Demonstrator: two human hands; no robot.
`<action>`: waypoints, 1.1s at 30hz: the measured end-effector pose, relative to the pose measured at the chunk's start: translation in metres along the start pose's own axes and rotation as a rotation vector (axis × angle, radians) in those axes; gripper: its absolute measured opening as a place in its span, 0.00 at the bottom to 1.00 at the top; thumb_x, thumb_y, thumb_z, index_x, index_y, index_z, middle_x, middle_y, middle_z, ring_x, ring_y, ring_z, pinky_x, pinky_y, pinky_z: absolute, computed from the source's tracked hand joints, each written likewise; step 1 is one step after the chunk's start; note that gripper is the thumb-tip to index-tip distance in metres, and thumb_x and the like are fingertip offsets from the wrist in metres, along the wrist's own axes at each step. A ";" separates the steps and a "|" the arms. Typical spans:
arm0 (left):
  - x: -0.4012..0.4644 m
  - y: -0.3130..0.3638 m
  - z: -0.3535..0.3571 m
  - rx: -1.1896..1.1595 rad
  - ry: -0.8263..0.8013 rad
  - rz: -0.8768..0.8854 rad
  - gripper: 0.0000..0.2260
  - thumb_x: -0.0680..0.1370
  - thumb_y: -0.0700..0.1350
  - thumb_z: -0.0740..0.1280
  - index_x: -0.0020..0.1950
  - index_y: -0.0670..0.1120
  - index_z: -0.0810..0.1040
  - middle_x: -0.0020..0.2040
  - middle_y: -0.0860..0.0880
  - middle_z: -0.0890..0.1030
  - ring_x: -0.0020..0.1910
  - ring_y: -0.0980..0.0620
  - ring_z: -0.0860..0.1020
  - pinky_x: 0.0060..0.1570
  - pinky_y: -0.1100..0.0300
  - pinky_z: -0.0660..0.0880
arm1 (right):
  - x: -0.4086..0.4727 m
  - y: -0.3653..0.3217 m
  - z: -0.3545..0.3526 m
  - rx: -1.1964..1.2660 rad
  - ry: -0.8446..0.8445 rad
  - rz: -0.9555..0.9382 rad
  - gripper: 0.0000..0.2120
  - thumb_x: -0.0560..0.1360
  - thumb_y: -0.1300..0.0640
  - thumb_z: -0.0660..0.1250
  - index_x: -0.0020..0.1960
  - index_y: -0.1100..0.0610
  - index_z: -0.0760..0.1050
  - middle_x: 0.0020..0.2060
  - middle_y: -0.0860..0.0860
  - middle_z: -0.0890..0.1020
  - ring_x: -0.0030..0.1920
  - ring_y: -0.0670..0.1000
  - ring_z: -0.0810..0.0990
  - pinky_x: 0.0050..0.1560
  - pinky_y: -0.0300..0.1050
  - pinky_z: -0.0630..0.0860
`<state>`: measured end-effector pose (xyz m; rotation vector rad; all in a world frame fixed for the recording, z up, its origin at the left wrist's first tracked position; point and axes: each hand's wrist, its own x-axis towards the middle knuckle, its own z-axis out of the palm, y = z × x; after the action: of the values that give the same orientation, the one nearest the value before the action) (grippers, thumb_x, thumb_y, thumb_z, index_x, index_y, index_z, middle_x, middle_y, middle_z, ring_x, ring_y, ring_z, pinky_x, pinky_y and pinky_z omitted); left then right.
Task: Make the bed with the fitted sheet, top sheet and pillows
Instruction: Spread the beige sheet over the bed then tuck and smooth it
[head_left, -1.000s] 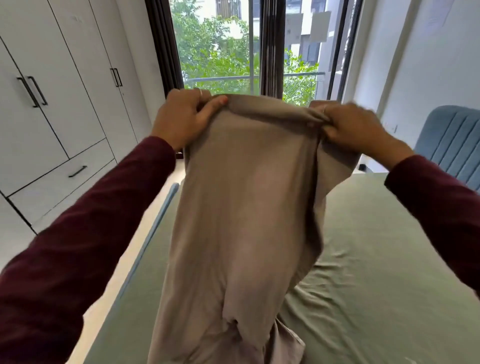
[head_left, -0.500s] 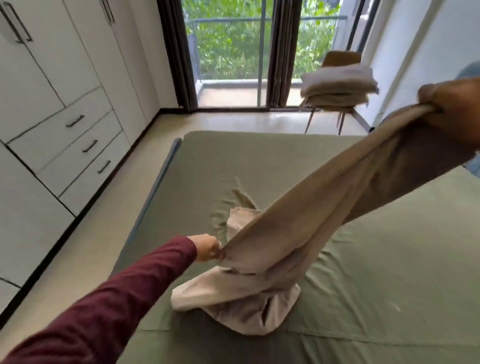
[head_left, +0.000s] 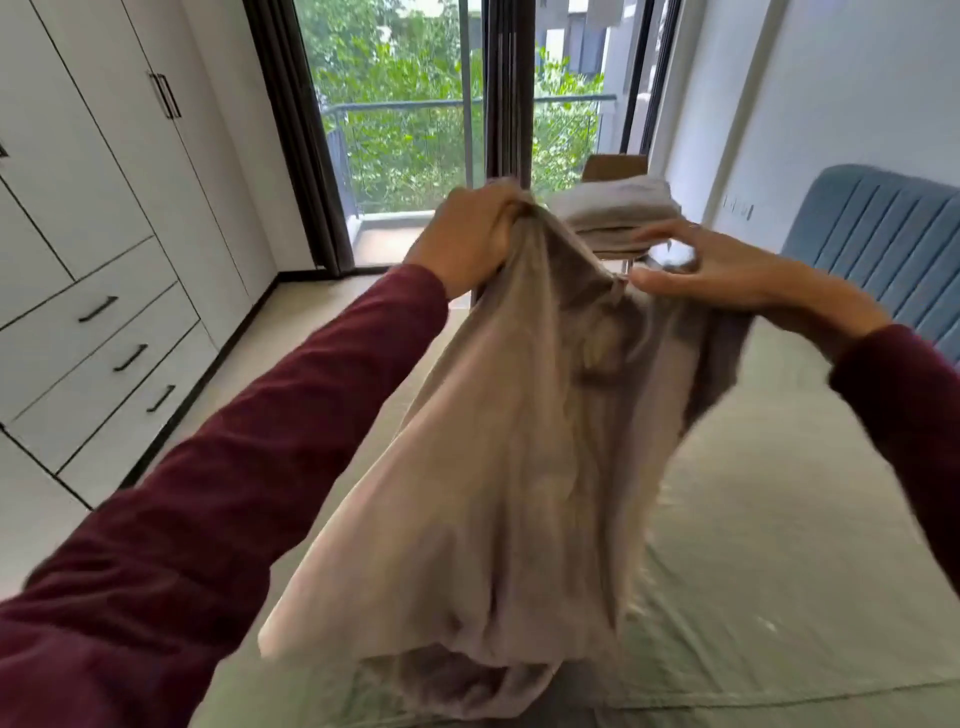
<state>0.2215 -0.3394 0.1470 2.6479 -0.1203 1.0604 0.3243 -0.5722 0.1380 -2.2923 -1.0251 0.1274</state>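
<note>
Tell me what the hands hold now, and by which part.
The left hand is shut on the top edge of the beige sheet. The right hand has its fingers open, thumb at the same edge; its grip cannot be told.

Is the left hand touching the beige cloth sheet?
Touching: the head view shows the left hand closed around the beige cloth sheet's bunched top edge.
</note>
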 end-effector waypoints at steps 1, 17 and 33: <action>0.013 0.014 -0.006 0.030 -0.007 0.056 0.15 0.79 0.44 0.55 0.57 0.39 0.78 0.50 0.36 0.80 0.50 0.37 0.78 0.46 0.54 0.66 | 0.008 -0.015 0.005 -0.007 0.027 -0.079 0.32 0.67 0.33 0.68 0.66 0.47 0.70 0.56 0.38 0.76 0.50 0.30 0.75 0.53 0.27 0.68; 0.067 -0.012 -0.192 0.609 -0.095 0.031 0.20 0.78 0.54 0.64 0.39 0.38 0.77 0.30 0.48 0.69 0.32 0.46 0.70 0.42 0.55 0.68 | 0.077 -0.153 -0.062 -0.487 0.696 -0.507 0.26 0.75 0.36 0.54 0.50 0.55 0.79 0.44 0.56 0.81 0.49 0.59 0.78 0.48 0.52 0.73; -0.194 0.000 0.085 -0.369 0.056 -0.493 0.15 0.78 0.49 0.63 0.56 0.39 0.77 0.50 0.43 0.80 0.49 0.46 0.78 0.47 0.67 0.69 | 0.036 -0.144 -0.043 -0.754 0.708 -0.306 0.27 0.77 0.37 0.55 0.47 0.61 0.77 0.43 0.60 0.79 0.48 0.63 0.78 0.49 0.54 0.74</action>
<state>0.1369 -0.3697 -0.0446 2.1538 0.3045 0.8457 0.2706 -0.4947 0.2606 -2.4210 -1.1061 -1.2930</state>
